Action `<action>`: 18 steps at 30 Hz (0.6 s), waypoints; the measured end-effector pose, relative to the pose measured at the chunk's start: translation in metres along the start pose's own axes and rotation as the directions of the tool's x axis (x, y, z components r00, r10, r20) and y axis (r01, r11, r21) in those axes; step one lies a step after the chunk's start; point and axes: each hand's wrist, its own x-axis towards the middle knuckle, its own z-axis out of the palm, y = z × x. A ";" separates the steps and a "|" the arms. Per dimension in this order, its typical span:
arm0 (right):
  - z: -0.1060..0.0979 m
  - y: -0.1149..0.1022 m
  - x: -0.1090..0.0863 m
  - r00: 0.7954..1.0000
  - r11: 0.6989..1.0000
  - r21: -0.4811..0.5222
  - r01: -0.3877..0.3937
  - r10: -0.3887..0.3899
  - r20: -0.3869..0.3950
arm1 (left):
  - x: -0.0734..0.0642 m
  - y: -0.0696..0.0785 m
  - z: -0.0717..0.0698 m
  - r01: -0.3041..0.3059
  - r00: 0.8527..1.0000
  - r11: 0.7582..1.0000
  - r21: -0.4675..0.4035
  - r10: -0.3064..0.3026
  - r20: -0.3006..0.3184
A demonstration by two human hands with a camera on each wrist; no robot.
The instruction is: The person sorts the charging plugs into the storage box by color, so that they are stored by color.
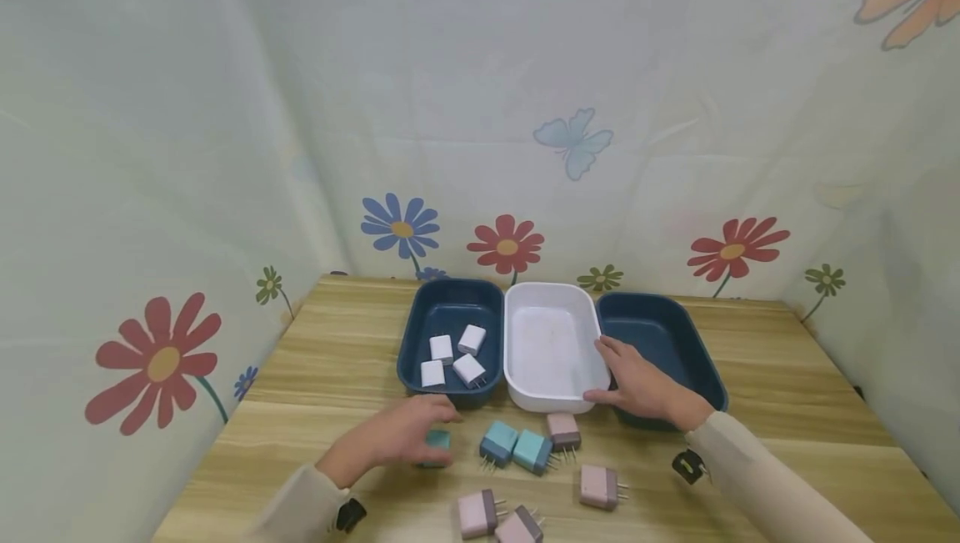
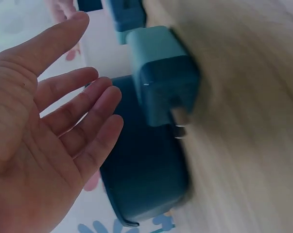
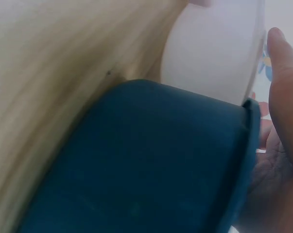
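Observation:
My left hand (image 1: 401, 434) hovers over a teal plug charger (image 1: 438, 448) on the table. In the left wrist view its fingers are loosely bent, with a gap between them and the teal charger (image 2: 161, 73). Two more teal chargers (image 1: 498, 443) lie to its right, prongs towards me or to the right. My right hand (image 1: 637, 380) is spread over the border between the white bin (image 1: 551, 343) and the right dark blue bin (image 1: 645, 330), its thumb and fingertips at the white rim. Nothing shows in its grasp.
Several white chargers (image 1: 441, 349) lie in the left dark blue bin (image 1: 457, 297). The three bins stand side by side at the back of the wooden table (image 1: 337, 343). Several pink chargers (image 1: 597, 486) are scattered nearer me. Behind hangs a flowered curtain (image 1: 450, 134).

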 end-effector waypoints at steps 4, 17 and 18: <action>0.004 0.003 -0.003 1.000 1.000 -0.012 0.019 -0.019 -0.011 | -0.003 -0.005 0.006 0.021 1.000 1.000 -0.005 -0.021 0.017; 0.013 0.006 -0.003 0.998 0.998 -0.024 0.057 -0.058 -0.029 | -0.009 -0.019 0.018 0.088 0.995 0.996 -0.036 -0.086 0.046; 0.014 0.006 -0.003 0.998 0.998 -0.027 0.059 -0.060 -0.031 | -0.009 -0.019 0.018 0.089 0.995 0.995 -0.037 -0.087 0.047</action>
